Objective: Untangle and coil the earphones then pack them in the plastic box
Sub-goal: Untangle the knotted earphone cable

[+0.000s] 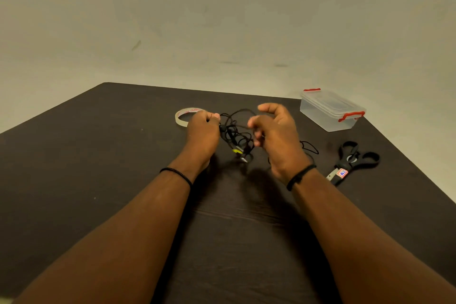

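nearest, left hand (202,131) pinching, right hand (274,131) curled into, the black earphones (237,134), raised just above the dark surface (123,155), plainly knotted; untangling unfinished, coiling not begun. farther right, plastic box (330,110) lidded, apparently latched, awaiting opening and packing.

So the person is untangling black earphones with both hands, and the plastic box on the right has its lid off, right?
Not quite. The head view shows the plastic box with its lid on, red clips at both ends. Both hands, left and right, do hold the black earphones.
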